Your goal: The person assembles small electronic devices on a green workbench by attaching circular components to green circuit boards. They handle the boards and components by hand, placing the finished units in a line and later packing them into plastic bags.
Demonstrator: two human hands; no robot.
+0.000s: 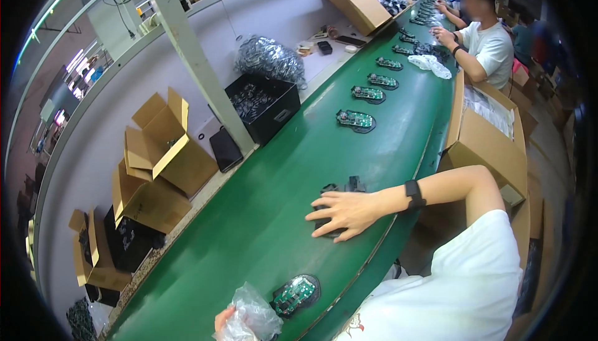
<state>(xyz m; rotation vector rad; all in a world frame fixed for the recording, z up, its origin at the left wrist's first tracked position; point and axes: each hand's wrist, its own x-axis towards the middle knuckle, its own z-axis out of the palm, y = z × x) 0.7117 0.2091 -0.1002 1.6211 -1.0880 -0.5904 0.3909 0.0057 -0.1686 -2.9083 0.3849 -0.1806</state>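
My right hand [346,212], with a black band on its wrist, lies over dark plastic parts [355,183] on the green belt. Its fingers are spread, and most of what is under the palm is hidden. At the lower edge, my left hand [223,320] grips a crumpled clear plastic bag [252,315]; only some of its fingers show. Right beside the bag rests a rounded black base with a green circuit board [295,295], looking like an opened computer mouse.
Farther up the belt [274,198], similar board-bearing bases [356,120] stand in a row. Along the left ledge are a black bin [274,120] of small parts and open cartons [180,160]. At the far right a co-worker [486,42] sits behind another carton [489,138].
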